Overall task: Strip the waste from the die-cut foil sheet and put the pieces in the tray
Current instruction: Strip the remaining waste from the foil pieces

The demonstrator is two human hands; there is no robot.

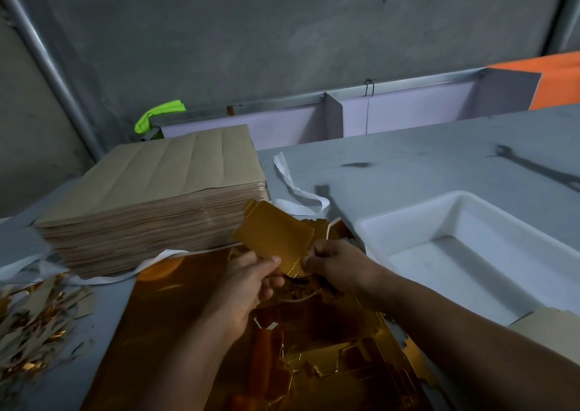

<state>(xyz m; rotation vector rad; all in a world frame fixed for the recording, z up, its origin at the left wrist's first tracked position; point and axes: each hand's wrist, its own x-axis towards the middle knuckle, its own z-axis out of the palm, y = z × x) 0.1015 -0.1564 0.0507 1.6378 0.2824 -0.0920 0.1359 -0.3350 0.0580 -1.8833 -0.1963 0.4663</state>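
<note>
While both hands pinch a gold piece (276,238), the foil sheet (188,332) lies flat beneath them on the worktop (408,147).
The left hand (251,282) grips the piece's near left edge between thumb and fingers. The right hand (335,263) has its fingers curled round the near right edge, and a thin pale sliver curls up just above it. The piece is held tilted over the sheet's far end, with dashed lines showing along its edges. Cut outlines and lifted tabs mark the sheet nearer the person. The white tray (408,231) sits just right of the hands, apart from the piece. A tall stack (157,184) of brown sheets stands at far left, with a heap of scraps (28,322) near it.
</note>
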